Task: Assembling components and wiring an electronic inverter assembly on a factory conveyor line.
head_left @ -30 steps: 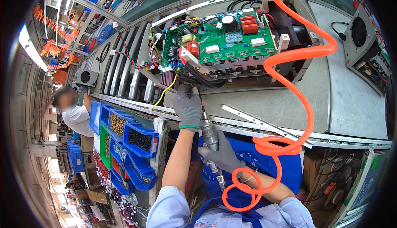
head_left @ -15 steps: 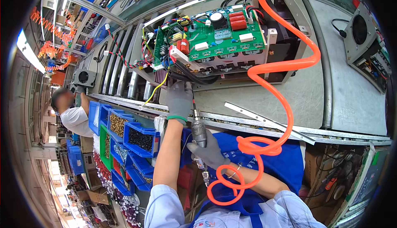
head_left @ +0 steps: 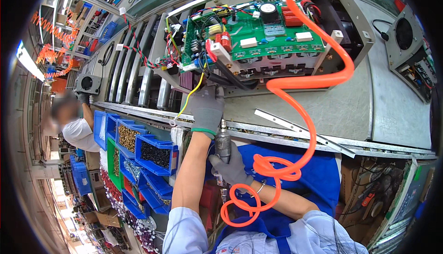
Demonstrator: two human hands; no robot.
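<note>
My right hand [head_left: 233,165] is wrapped round a grey metal air screwdriver [head_left: 223,146], its front end pointing up at the chassis. Beside the tool's tip, my left hand [head_left: 206,109] presses against the near side of a metal chassis [head_left: 302,90], below thick black cables [head_left: 233,79]. Its fingers look closed, but what they hold is hidden. Both hands wear grey gloves. On the chassis sits a green circuit board [head_left: 277,49] with red and white parts. A yellow-green wire [head_left: 196,90] with a ring lug hangs left of my left hand.
A coiled orange air hose [head_left: 318,115] loops across the chassis's right side. Blue bins [head_left: 157,155] of screws stand at left. Rollers [head_left: 138,76] lie beyond them. A perforated metal strip [head_left: 300,129] rests by the bench edge. Another fan unit [head_left: 404,32] stands right; a person [head_left: 78,127] works far left.
The chassis with its board sits further right and a little lower in view. My left hand has shifted right, and the screwdriver stands more upright, its body closer below my left hand.
</note>
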